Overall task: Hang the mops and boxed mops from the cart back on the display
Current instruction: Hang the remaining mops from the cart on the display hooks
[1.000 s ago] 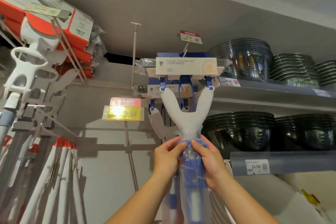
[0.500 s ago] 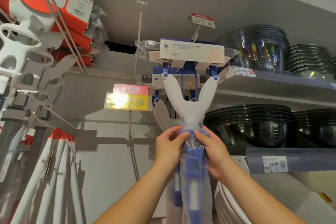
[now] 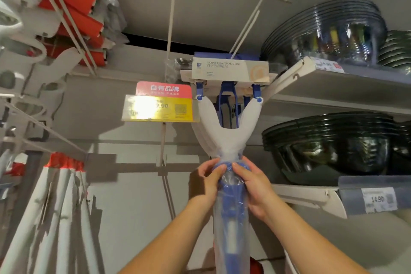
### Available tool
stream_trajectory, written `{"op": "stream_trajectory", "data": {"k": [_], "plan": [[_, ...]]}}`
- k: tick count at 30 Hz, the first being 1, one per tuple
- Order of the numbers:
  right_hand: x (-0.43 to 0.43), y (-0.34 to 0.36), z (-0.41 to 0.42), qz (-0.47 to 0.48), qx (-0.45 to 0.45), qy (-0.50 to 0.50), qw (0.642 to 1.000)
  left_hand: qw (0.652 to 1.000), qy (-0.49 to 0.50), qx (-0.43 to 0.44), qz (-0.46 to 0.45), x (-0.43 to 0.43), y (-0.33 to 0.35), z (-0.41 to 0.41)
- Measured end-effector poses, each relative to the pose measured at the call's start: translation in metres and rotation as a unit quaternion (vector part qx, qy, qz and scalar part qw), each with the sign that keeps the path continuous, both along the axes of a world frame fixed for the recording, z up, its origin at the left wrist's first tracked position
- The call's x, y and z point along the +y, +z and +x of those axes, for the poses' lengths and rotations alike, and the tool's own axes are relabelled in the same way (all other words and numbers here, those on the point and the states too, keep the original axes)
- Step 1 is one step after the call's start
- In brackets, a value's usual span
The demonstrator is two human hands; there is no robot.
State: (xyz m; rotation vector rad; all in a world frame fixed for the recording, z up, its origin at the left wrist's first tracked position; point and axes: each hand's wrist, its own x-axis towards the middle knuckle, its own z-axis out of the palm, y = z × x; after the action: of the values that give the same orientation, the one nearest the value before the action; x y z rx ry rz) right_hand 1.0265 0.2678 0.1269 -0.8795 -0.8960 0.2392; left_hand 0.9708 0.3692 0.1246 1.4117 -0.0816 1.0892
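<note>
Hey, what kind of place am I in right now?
Most likely a shop's housewares aisle: a yellow price label, stacked dark bowls above a 14.90 tag, and a packaged sponge mop.

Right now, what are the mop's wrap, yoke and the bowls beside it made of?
Wrap: thin clear plastic film, glossy; it crinkles and shows the blue handle through. Yoke: white, matte, likely moulded plastic. Bowls: dark, glossy, see-through; glass or plastic, can't tell.
</note>
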Motion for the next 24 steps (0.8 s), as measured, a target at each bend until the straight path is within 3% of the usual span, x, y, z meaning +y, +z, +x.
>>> {"op": "stream_trajectory", "data": {"k": [12,16,19,24], "plan": [[0.007,-0.015,0.033,-0.005,-0.018,-0.058,0.998,0.999,0.001,0.0,-0.033,-0.008,-0.019,0.02],[-0.002,-0.016,0.028,-0.065,-0.066,-0.116,0.989,0.992,0.091,0.071,0.044,-0.006,-0.021,0.001],[-0.014,-0.017,0.02,-0.107,-0.095,-0.195,0.97,0.946,0.215,0.169,0.174,-0.007,-0.021,-0.022],[-0.034,-0.027,-0.006,-0.214,-0.139,-0.297,0.92,0.813,0.319,0.277,0.402,-0.016,-0.026,-0.066]]}}
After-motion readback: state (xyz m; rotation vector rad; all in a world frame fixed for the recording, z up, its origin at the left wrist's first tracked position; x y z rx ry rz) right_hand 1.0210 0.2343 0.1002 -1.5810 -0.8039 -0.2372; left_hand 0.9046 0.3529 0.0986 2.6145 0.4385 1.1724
